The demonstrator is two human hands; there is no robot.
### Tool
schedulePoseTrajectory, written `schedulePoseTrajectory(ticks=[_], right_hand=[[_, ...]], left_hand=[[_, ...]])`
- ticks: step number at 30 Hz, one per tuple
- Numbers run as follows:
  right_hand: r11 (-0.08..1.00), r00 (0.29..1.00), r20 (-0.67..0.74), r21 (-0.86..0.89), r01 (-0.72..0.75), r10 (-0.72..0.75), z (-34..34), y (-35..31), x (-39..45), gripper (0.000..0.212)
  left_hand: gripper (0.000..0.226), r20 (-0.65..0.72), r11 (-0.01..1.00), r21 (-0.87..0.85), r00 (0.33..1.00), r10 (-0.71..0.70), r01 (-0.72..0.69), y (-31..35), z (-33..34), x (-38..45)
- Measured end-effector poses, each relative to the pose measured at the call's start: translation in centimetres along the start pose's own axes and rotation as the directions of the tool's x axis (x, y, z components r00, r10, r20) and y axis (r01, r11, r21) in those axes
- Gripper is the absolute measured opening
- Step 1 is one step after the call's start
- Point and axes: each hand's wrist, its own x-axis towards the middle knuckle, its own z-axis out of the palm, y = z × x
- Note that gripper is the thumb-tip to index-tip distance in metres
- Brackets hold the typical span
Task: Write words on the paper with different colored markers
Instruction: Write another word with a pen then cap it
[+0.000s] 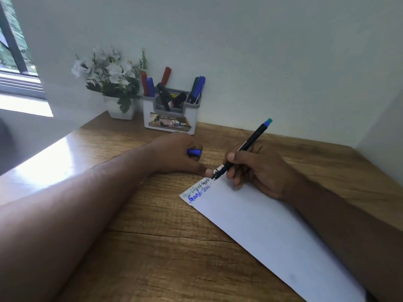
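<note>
1. The black marker (242, 149), teal-ended, has its tip down on the white paper (261, 225).
2. Its long axis leans up and right.
3. The right hand (257, 168) pinches it; the left hand (174, 153) grips a blue cap (194, 152).

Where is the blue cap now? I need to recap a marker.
In the head view, the blue cap sits left of centre, held in the left hand, just in front of the marker holder.

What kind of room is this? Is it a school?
Probably a desk corner at home or in a study, not clearly a school: a wooden desk against a plain wall, a marker holder, potted white flowers, and a window.
</note>
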Motion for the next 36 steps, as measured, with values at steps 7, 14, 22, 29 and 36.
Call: schedulePoseTrajectory(ticks=[7, 14, 22, 29, 36], right_hand=[[0.991, 0.999, -0.015, -0.128, 0.049, -0.052, 0.3, 0.35, -0.02, 0.018], [0.984, 0.998, 0.008, -0.163, 0.069, -0.068, 0.41, 0.36, -0.14, 0.018], [0.988, 0.999, 0.002, -0.15, 0.04, -0.041, 0.38, 0.22, -0.13, 0.017], [0.983, 0.999, -0.003, -0.177, 0.049, -0.05, 0.56, 0.12, -0.17, 0.016], [0.981, 0.999, -0.006, -0.191, 0.039, -0.04, 0.45, 0.12, -0.06, 0.02]], left_hand=[[0.046, 0.008, 1.0, -0.002, 1.0, 0.002, -0.002, 0.17, -0.09, -0.08], [0.045, 0.01, 1.0, 0.011, 1.0, 0.015, -0.015, 0.1, -0.04, 0.06], [0.044, -0.007, 0.999, 0.022, 0.999, 0.034, -0.034, -0.12, 0.06, 0.15], [0.046, 0.015, 0.999, 0.028, 1.0, 0.021, -0.021, 0.16, -0.04, 0.0], [0.05, 0.037, 0.999, 0.028, 0.999, 0.016, -0.017, 0.25, -0.12, -0.02]])
